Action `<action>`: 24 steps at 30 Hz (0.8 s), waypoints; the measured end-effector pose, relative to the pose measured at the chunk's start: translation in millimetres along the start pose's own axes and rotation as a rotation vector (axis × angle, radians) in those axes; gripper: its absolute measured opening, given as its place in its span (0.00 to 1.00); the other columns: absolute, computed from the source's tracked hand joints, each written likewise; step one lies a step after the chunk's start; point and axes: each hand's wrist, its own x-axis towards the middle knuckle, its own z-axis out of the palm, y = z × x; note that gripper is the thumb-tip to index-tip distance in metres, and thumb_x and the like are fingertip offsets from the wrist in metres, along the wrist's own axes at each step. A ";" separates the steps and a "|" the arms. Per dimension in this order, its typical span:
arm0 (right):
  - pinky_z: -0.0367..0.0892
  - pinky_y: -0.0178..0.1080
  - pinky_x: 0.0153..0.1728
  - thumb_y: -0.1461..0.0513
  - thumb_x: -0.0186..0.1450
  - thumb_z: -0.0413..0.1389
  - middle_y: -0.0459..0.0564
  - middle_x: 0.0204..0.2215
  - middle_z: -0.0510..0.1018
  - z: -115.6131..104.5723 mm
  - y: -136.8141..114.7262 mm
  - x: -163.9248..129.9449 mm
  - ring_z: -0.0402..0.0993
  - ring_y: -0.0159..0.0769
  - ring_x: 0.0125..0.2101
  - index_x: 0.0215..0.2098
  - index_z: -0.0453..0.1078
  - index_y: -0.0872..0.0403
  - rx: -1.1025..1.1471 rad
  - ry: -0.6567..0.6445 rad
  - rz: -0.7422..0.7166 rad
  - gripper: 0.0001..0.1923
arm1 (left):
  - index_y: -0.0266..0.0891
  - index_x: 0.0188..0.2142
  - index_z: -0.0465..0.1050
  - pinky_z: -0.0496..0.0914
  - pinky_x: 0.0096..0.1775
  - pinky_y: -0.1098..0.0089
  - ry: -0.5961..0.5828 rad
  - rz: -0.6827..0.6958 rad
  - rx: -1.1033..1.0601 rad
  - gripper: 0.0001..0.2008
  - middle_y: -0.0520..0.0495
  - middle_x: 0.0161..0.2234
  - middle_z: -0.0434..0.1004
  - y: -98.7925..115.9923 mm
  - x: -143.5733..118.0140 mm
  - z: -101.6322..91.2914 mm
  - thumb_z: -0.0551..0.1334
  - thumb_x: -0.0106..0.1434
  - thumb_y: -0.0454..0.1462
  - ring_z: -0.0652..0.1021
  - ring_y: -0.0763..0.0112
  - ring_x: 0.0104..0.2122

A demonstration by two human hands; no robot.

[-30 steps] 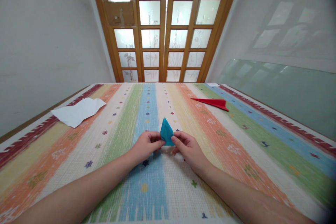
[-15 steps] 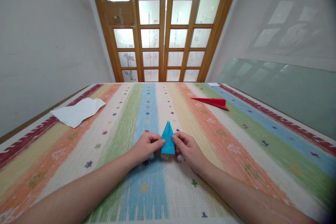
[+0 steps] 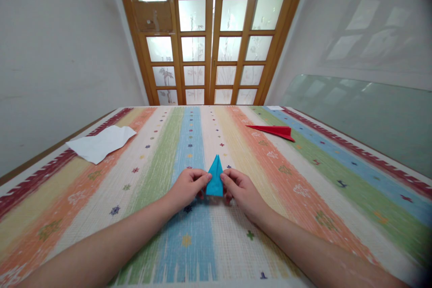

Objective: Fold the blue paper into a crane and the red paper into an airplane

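A small piece of folded blue paper (image 3: 215, 184) is held just above the tablecloth, its narrow split point facing away from me. My left hand (image 3: 191, 186) pinches its left edge between thumb and fingers. On the opposite edge, my right hand (image 3: 240, 190) has the same kind of pinch, thumb on top. The fingers under the paper are partly hidden. Farther off to the right lies a red paper plane (image 3: 275, 132), its nose toward the left.
A wavy sheet of white paper (image 3: 101, 144) lies on the left side of the table. The striped tablecloth (image 3: 162, 153) covers the tabletop. Beyond the far edge stand wooden doors with glass panes (image 3: 211, 45). A pale green glass panel (image 3: 357, 117) leans along the right wall.
Both hands have slid a little along the blue paper's edges toward its point, and the paper has shifted slightly left and tilted. The red plane and white sheet lie as before.
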 end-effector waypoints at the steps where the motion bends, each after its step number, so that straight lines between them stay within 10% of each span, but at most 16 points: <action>1: 0.63 0.33 0.16 0.47 0.65 0.55 0.40 0.21 0.67 0.0 0.2 0.5 0.65 0.29 0.17 0.38 0.64 0.51 0.005 0.023 -0.002 0.17 | 0.36 0.26 0.73 0.66 0.22 0.73 0.015 0.000 -0.016 0.21 0.52 0.19 0.68 0.1 -0.1 0.4 0.61 0.61 0.53 0.70 0.74 0.18; 6: 0.61 0.33 0.20 0.53 0.64 0.59 0.41 0.24 0.66 -1.9 -4.8 -3.8 0.63 0.30 0.22 0.33 0.60 0.50 -0.210 0.142 -0.195 0.14 | 0.37 0.26 0.71 0.66 0.20 0.74 0.101 0.020 -0.066 0.21 0.52 0.20 0.70 0.2 0.5 0.4 0.60 0.63 0.53 0.70 0.75 0.17; 11: 0.62 0.36 0.28 0.59 0.65 0.57 0.46 0.27 0.73 1.8 -14.7 -15.5 0.67 0.32 0.26 0.32 0.70 0.51 -0.592 -0.008 -0.383 0.05 | 0.37 0.26 0.72 0.67 0.21 0.74 0.158 0.070 0.048 0.21 0.51 0.20 0.71 6.0 -4.1 1.2 0.59 0.64 0.51 0.71 0.74 0.18; 24: 0.69 0.36 0.30 0.53 0.66 0.57 0.50 0.35 0.78 -0.4 -15.4 -12.1 0.74 0.37 0.34 0.40 0.73 0.52 -0.294 -0.043 -0.275 0.12 | 0.40 0.46 0.79 0.71 0.38 0.69 0.063 0.502 0.367 0.12 0.43 0.41 0.80 23.5 -19.2 5.4 0.61 0.64 0.35 0.78 0.68 0.36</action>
